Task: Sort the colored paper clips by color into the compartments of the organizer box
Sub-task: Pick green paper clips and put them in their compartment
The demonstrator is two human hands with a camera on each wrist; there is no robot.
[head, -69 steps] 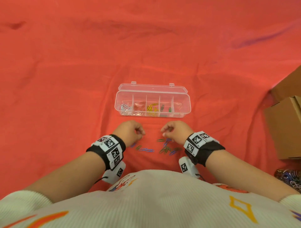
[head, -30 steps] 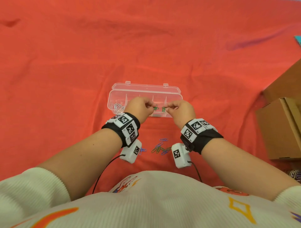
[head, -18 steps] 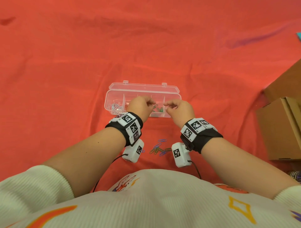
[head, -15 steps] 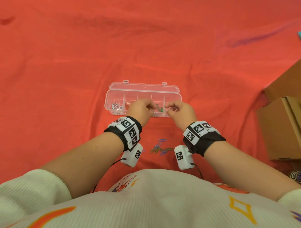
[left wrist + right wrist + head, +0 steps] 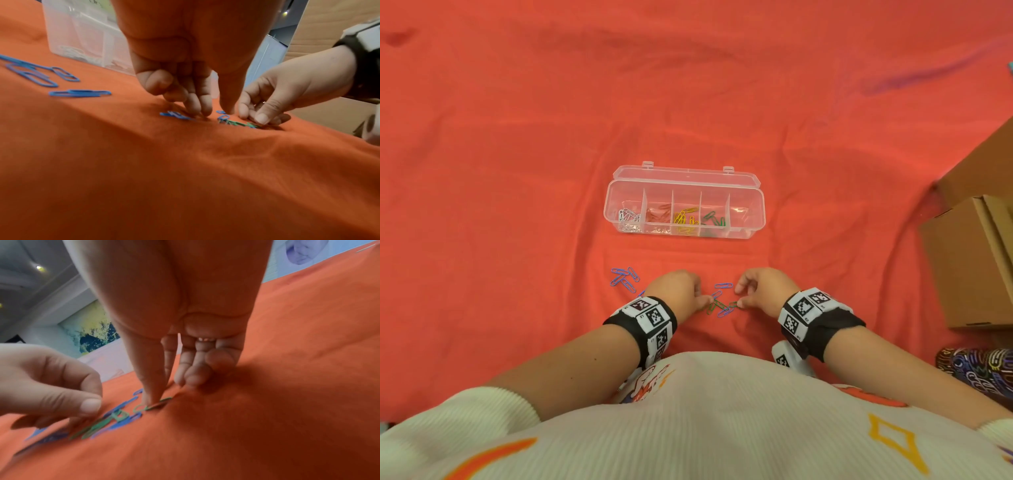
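The clear organizer box (image 5: 761,219) lies open on the red cloth, with silver, red, yellow (image 5: 685,219) and green clips (image 5: 714,219) in separate compartments; the rightmost holds nothing. A small pile of green and blue clips (image 5: 722,306) lies near me. My left hand (image 5: 703,301) has its thumb and curled fingers down on the end of a green clip (image 5: 96,425) in that pile. My right hand (image 5: 158,400) pinches another green clip (image 5: 164,400) between thumb and forefinger, low on the cloth. Several blue clips (image 5: 625,278) lie apart to the left.
Cardboard boxes (image 5: 976,260) stand at the right edge, with a dark patterned object (image 5: 976,370) below them. The red cloth (image 5: 517,171) is wrinkled around the box. In the left wrist view the organizer box (image 5: 82,32) stands just behind the hand.
Both hands have come back from over the box's green compartment to the pile near me. They now close on clips on the cloth.
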